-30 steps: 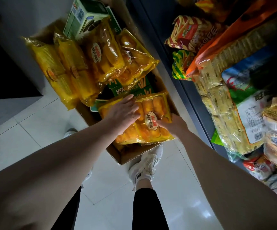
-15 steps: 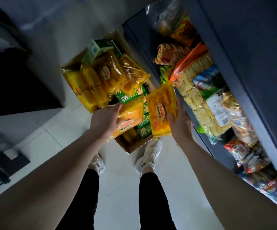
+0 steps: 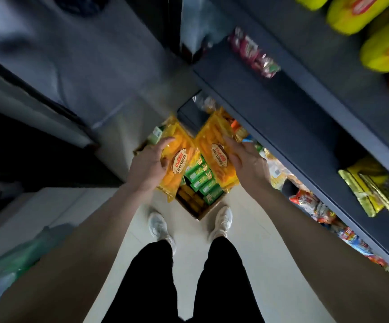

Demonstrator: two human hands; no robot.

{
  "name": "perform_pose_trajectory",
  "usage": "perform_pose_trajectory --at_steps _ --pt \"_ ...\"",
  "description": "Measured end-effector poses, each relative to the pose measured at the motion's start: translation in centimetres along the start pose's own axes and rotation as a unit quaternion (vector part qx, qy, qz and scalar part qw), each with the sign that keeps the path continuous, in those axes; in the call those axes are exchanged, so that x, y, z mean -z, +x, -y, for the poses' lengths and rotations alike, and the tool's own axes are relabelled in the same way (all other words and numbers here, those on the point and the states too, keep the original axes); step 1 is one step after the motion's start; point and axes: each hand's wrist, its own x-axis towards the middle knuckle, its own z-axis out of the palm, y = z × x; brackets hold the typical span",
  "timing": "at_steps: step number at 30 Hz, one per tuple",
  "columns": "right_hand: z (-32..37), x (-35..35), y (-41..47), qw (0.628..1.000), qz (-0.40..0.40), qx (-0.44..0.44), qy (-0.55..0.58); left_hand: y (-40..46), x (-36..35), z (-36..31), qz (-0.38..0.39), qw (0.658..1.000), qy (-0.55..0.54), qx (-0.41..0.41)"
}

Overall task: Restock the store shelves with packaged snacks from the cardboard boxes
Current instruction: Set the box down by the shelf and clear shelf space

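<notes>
My left hand (image 3: 148, 165) grips one yellow snack pack (image 3: 179, 157) with an oval red label, held above the floor. My right hand (image 3: 247, 162) grips a second yellow snack pack (image 3: 214, 145) of the same kind beside it. Below both packs, between my feet, stands the cardboard box (image 3: 208, 212) holding green snack boxes (image 3: 200, 180) and more yellow packs. The dark blue shelves (image 3: 293, 127) rise on my right, with packaged snacks on each level.
Yellow-green bags (image 3: 380, 50) lie on the upper shelf at top right, a gold pack (image 3: 373, 190) on the shelf below, red and blue packets (image 3: 314, 206) lower down. My white shoes (image 3: 221, 220) flank the box. A grey wall and a dark counter are on the left.
Both hands have lifted a yellow pack each out of the box and raised them. The view has tilted upward, so the box looks smaller and higher shelves show.
</notes>
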Motion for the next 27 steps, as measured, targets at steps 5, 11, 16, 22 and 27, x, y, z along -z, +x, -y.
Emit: perform_pose_trajectory --at_steps 5,11,16,22,27 --pt "3.8 7.8 -0.8 0.991 -0.111 0.066 -0.035 -0.7 9.7 -3.1 -0.059 0.997 0.003 -0.04" --pt "8.5 17.3 -0.9 0.966 -0.194 0.133 -0.104 -0.8 20.8 -7.5 -0.131 0.985 -0.053 -0.096" --pt "12.4 24.1 -0.7 0.949 -0.243 0.161 -0.122 0.0 29.6 -11.4 -0.217 0.966 -0.051 -0.13" --pt "17.2 34.3 -1.1 0.938 -0.262 0.174 -0.146 -0.2 39.7 -17.1 -0.306 0.929 -0.078 -0.194" --pt "19.6 44.5 -0.7 0.927 -0.309 0.187 -0.103 0.5 46.5 -20.9 -0.355 0.904 -0.092 -0.221"
